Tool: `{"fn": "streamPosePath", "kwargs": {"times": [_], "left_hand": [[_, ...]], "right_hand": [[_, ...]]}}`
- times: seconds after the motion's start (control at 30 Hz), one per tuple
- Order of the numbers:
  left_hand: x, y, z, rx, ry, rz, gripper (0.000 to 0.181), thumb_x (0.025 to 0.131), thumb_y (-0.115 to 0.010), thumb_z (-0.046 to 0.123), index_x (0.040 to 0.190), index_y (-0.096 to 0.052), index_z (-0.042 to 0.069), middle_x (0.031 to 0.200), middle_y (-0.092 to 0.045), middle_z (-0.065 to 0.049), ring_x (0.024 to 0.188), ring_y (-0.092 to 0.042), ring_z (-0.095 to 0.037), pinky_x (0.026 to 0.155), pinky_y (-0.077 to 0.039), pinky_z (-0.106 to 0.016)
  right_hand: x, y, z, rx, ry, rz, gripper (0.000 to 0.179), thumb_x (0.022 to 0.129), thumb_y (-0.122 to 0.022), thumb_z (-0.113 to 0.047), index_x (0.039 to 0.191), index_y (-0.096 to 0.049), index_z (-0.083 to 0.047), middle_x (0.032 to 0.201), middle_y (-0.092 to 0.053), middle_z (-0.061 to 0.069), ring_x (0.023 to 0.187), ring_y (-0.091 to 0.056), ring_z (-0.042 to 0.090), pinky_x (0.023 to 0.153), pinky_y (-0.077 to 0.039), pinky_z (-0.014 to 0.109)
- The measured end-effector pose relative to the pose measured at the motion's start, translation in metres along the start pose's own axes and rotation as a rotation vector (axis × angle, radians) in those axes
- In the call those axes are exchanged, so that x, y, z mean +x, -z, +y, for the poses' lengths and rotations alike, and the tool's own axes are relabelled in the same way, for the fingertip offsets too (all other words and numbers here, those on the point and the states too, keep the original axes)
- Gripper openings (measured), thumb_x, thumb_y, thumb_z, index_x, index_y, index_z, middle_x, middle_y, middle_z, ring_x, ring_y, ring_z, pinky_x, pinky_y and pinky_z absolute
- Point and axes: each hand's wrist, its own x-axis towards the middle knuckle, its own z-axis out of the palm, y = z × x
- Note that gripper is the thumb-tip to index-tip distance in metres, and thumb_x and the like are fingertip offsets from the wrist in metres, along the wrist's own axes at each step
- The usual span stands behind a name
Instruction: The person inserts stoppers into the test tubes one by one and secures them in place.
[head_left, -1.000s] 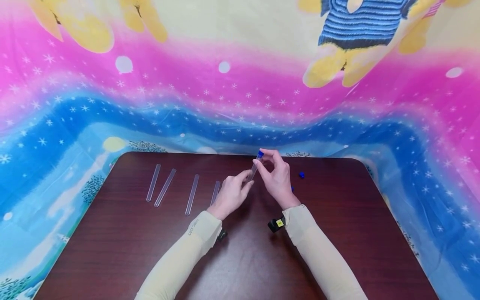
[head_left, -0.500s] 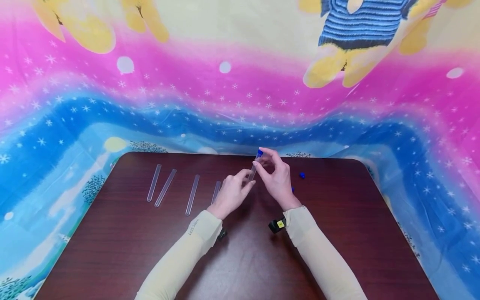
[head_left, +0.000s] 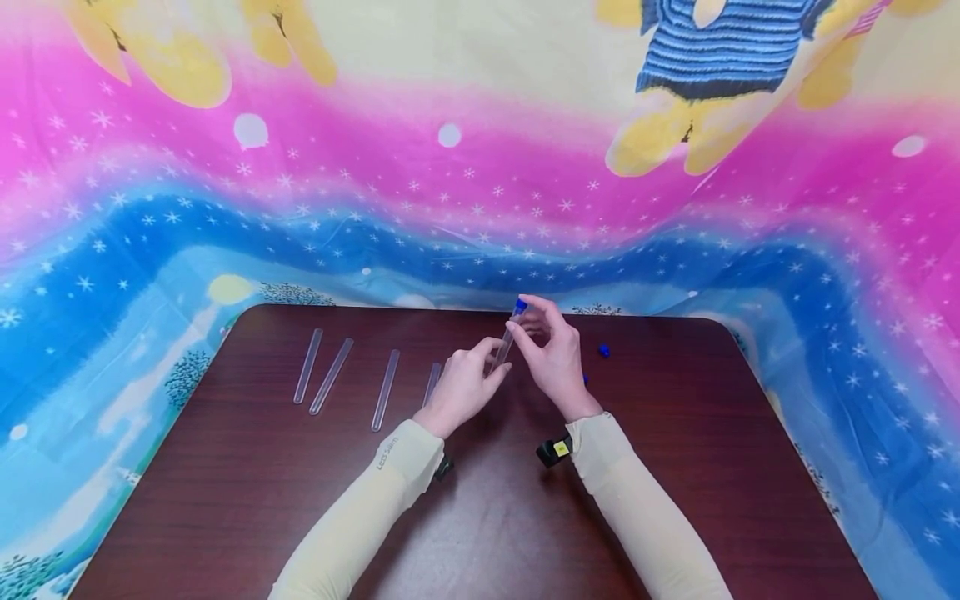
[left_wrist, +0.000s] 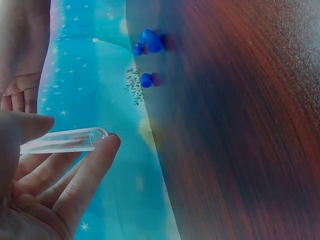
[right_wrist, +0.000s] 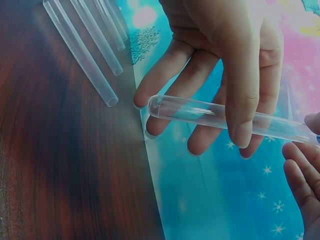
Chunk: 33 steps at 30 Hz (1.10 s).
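Note:
A clear test tube [right_wrist: 200,112] is tilted above the table, its rounded bottom toward my left hand [head_left: 462,385]. That hand pinches the tube between thumb and fingers, as the right wrist view shows. At the tube's upper end sits a blue cap [head_left: 521,305]. My right hand [head_left: 553,360] holds that capped end, its index finger at the cap and its thumb against the tube just below. In the right wrist view only a sliver of the cap shows, at the right edge.
Several clear test tubes [head_left: 385,390] lie apart on the left of the dark wooden table [head_left: 247,467]; my left hand partly covers the nearest one. Loose blue caps [left_wrist: 155,43] lie to the right, some hidden behind my right hand. A printed cloth [head_left: 480,208] hangs behind the table.
Both hands stay almost in place around the tube. The capped end has risen very slightly.

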Motion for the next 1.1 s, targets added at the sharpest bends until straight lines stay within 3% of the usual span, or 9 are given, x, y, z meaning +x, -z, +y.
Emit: {"fn": "streamPosePath", "kwargs": {"times": [0.33,0.57,0.7,0.83,1.1], "left_hand": [[0.000,0.005,0.000,-0.002,0.004,0.006,0.028,0.098,-0.071,0.025,0.123,-0.066,0.012,0.096,-0.076,-0.003,0.080,-0.073,-0.012,0.073,-0.057,-0.033],[0.001,0.008,-0.002,-0.045,0.033,0.007,0.026,0.099,-0.071,0.023,0.122,-0.066,0.013,0.093,-0.076,-0.001,0.067,-0.068,-0.003,0.068,-0.056,-0.027],[0.001,0.010,-0.003,-0.067,0.040,0.016,0.025,0.098,-0.071,0.020,0.122,-0.066,0.012,0.089,-0.075,0.000,0.061,-0.065,0.001,0.069,-0.056,-0.027],[0.000,0.011,-0.004,-0.075,0.044,0.024,0.026,0.098,-0.071,0.019,0.122,-0.066,0.011,0.087,-0.075,-0.001,0.059,-0.063,0.004,0.070,-0.056,-0.028],[-0.002,0.012,-0.005,-0.083,0.073,0.025,0.027,0.097,-0.073,0.017,0.122,-0.066,0.010,0.087,-0.074,-0.002,0.059,-0.064,0.001,0.068,-0.056,-0.028]], "right_hand": [[0.002,-0.001,-0.003,0.012,0.004,0.007,0.045,0.091,-0.074,0.003,0.134,-0.059,-0.004,0.100,-0.072,0.016,0.091,-0.069,0.031,0.082,-0.056,0.050],[0.004,0.003,-0.029,0.008,0.020,0.000,0.046,0.091,-0.072,0.007,0.135,-0.060,0.001,0.108,-0.070,0.025,0.090,-0.069,0.037,0.082,-0.054,0.057],[0.005,0.006,-0.033,0.004,0.010,0.006,0.046,0.092,-0.071,0.007,0.136,-0.059,0.003,0.115,-0.068,0.026,0.091,-0.069,0.038,0.083,-0.053,0.057],[0.004,0.007,-0.026,0.006,0.002,0.011,0.046,0.092,-0.072,0.004,0.136,-0.060,0.001,0.118,-0.068,0.025,0.093,-0.069,0.039,0.086,-0.053,0.057],[0.001,0.009,0.010,-0.017,-0.005,0.037,0.045,0.093,-0.074,-0.001,0.136,-0.062,-0.004,0.121,-0.069,0.017,0.096,-0.069,0.037,0.087,-0.052,0.057]]}}
